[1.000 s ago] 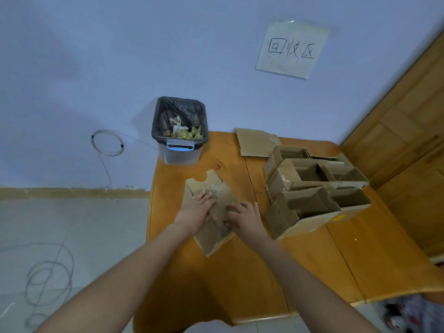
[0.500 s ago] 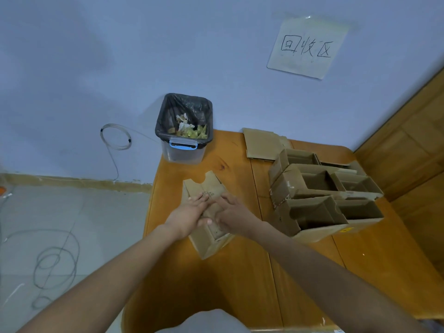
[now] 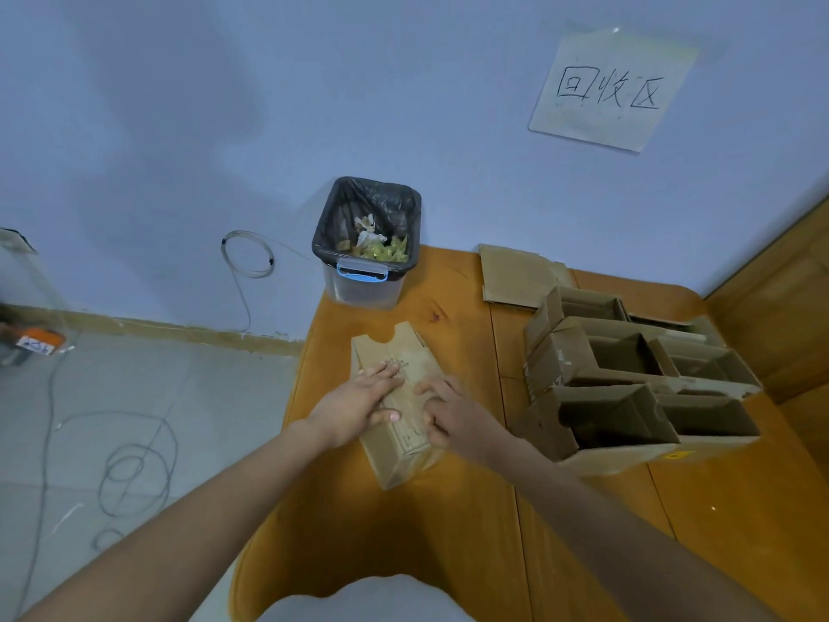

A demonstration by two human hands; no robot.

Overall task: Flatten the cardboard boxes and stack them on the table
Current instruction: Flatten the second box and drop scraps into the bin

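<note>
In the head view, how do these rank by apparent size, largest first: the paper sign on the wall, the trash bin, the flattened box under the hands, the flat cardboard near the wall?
1. Paper sign
2. Trash bin and flattened box: they look alike, and the hands hide part of the box, so I do not rank them.
3. Flat cardboard, partly hidden by the open boxes.

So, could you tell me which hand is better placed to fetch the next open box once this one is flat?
Probably the right hand: the open boxes stand on its side of the flattened box, while the left hand would have to cross over.
</note>
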